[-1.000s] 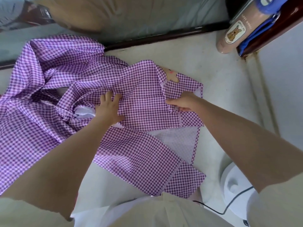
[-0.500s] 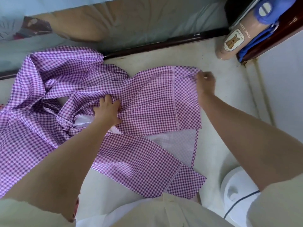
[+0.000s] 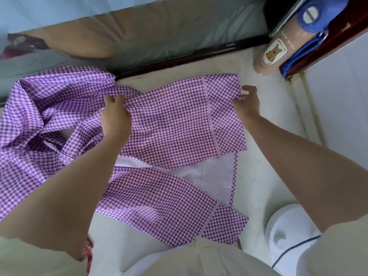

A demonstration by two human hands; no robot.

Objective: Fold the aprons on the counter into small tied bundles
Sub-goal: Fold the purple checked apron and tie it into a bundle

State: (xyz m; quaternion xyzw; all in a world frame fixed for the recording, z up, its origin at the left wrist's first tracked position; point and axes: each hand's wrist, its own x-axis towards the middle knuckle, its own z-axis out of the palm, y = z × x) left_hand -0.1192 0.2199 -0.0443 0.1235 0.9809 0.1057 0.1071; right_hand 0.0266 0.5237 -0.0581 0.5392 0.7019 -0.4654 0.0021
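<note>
A purple and white checked apron (image 3: pixel 171 124) lies spread over the pale counter (image 3: pixel 264 160), its left part bunched in loose folds and straps. My left hand (image 3: pixel 115 114) grips the fabric near the far edge, at the middle of the cloth. At the far right corner of the flattened panel, my right hand (image 3: pixel 247 100) pinches the fabric. Between the two hands that panel lies stretched flat. A lower flap of the apron (image 3: pixel 169 208) reaches toward my body, with the paler underside showing beside it.
A tan bottle with a dog label and a blue cap (image 3: pixel 278 46) leans at the back right corner. A white round appliance with a dark cord (image 3: pixel 288 240) stands at the near right. A dark wooden rail (image 3: pixel 189 58) borders the counter's far edge.
My left hand has moved from the middle of the cloth up to its far edge and taken hold. My right hand flipped the right panel outward and now holds its far corner.
</note>
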